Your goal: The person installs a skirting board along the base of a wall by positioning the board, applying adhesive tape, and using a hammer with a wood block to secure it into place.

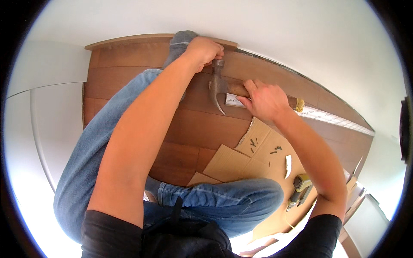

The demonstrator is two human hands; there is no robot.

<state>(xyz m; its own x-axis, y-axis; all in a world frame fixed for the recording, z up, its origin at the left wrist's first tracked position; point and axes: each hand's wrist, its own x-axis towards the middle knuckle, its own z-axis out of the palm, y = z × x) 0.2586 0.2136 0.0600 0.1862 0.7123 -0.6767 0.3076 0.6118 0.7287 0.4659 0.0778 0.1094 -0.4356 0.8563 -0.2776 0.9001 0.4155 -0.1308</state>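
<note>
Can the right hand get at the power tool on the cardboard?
Probably yes: nothing covers the power tool, though the right hand grips the hammer and would likely need to release it.

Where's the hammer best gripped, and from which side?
Probably grip the hammer by its wooden handle, coming from the right, where the right hand holds it. The handle is long and slim, extending rightward; the hooked claw points toward the picture's lower edge and the opposite end lies by the left hand, so avoid both.
</note>
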